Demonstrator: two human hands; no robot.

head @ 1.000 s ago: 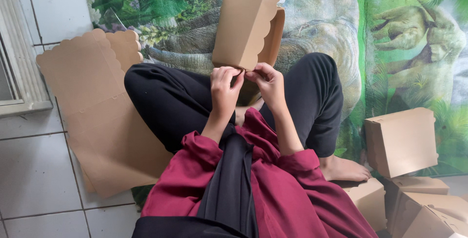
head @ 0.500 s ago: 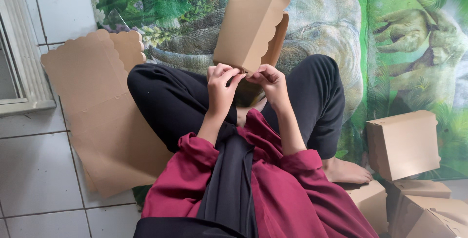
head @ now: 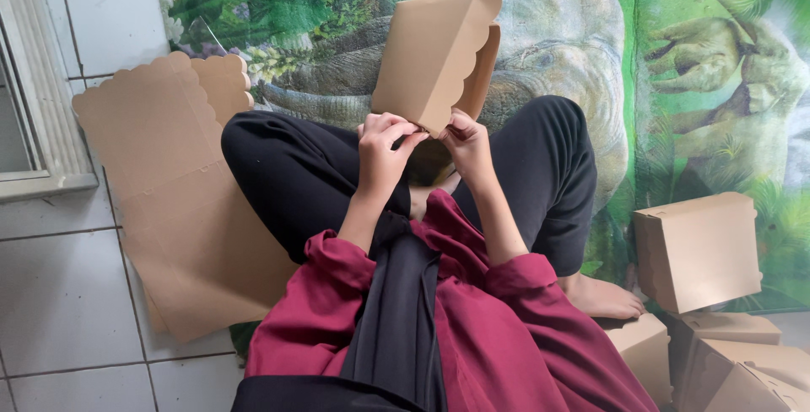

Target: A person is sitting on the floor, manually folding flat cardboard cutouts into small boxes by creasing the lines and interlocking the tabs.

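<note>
Both hands work at the lower corner of a half-folded brown cardboard box (head: pixel 439 53), which is held up in the air above the person's crossed legs. The left hand (head: pixel 384 152) has its fingers (head: pixel 403 129) curled and pressed together, pinching the bottom edge of the box. The right hand (head: pixel 467 144) does the same from the other side, its fingers (head: pixel 456 125) bent tight on the cardboard near the scalloped flap. The two hands are just beside each other, almost touching.

The person sits on a mat (head: pixel 675 66) printed with green plants and large grey animals, and this mat lies on a floor of white tiles (head: pixel 59 294). At the far left there is a white frame (head: pixel 38 125), as of a door or window.

On the left of the legs, a stack of flat unfolded cardboard sheets (head: pixel 177 210) lies partly on the tiles and partly on the mat. On the right, beside a bare foot (head: pixel 603 298), several finished brown boxes (head: pixel 700 252) are piled, some tilted. The dark red sleeves and a black cloth hide the lap.
</note>
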